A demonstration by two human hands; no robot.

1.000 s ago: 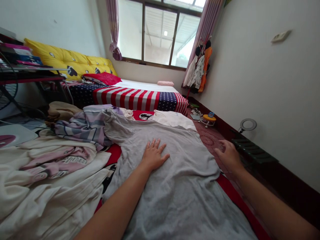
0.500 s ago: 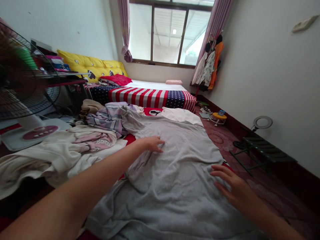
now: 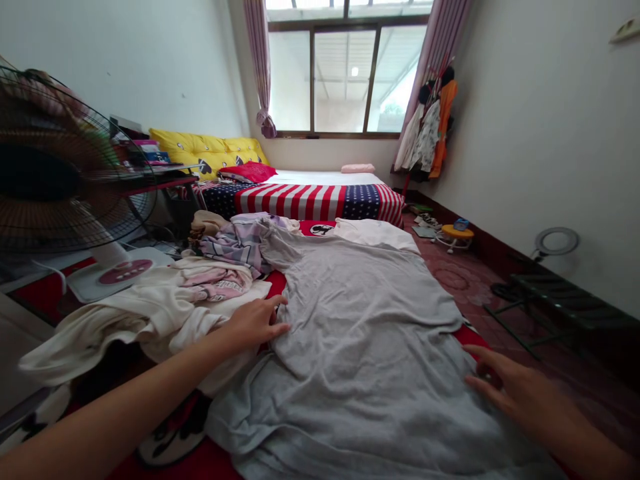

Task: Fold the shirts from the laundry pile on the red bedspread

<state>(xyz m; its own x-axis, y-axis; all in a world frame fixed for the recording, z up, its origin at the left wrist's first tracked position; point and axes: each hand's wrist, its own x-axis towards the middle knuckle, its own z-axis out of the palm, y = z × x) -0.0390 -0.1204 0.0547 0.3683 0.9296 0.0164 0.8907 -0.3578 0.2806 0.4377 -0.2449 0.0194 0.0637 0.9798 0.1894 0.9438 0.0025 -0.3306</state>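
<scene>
A grey T-shirt [image 3: 370, 327] lies spread out in front of me, wrinkled across its middle and lower part. At its left edge is my left hand [image 3: 255, 323], the thumb and forefinger apart and their tips at the cloth. My right hand [image 3: 510, 383] is beside the shirt's right edge, thumb and fingers parted, with no cloth visibly gripped. Under the shirt shows a red patterned cover [image 3: 170, 433]. Beyond the collar lies a white garment [image 3: 375, 233].
Crumpled white clothes [image 3: 145, 307], a pink printed garment [image 3: 225, 283] and a plaid garment [image 3: 240, 243] are heaped at left, near a standing fan [image 3: 65, 173]. A bed [image 3: 300, 200] stands beyond. On the right-hand floor are a dark folding stool [image 3: 565, 307] and a yellow stool [image 3: 457, 231].
My left hand has moved left from the shirt's middle to its left edge. My right hand has shifted outward, off the cloth to the right edge. The shirt lies flatter at left.
</scene>
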